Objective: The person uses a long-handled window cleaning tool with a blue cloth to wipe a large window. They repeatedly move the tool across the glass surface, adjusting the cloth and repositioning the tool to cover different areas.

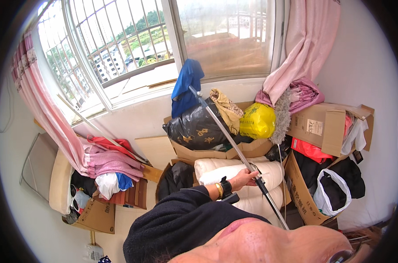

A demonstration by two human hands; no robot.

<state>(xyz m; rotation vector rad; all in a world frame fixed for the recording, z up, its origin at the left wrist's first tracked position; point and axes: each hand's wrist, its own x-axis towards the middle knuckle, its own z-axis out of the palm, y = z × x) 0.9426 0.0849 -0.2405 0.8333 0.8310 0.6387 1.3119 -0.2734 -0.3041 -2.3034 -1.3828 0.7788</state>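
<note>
My left hand [246, 178], with a dark watch and a gold bracelet at the wrist, is closed around a telescopic metal pole [232, 141]. The pole slants from the lower right up towards the window. A blue cloth [186, 87] hangs over its far end, in front of the window frame and a black plastic bag [199, 126]. Beneath my hand lies a rolled white quilt [223, 174]. To the right, a grey fluffy duster [280, 118] stands upright on a thin rod. My right hand is out of view.
Cardboard boxes [302, 194] stuffed with bags and dark cloth stand at the right; another box [97, 215] sits at the left. A yellow plastic bag [258, 121] rests below the sill. Pink curtains [309, 42] flank the barred window [126, 36]. A white stick [87, 120] leans at the left.
</note>
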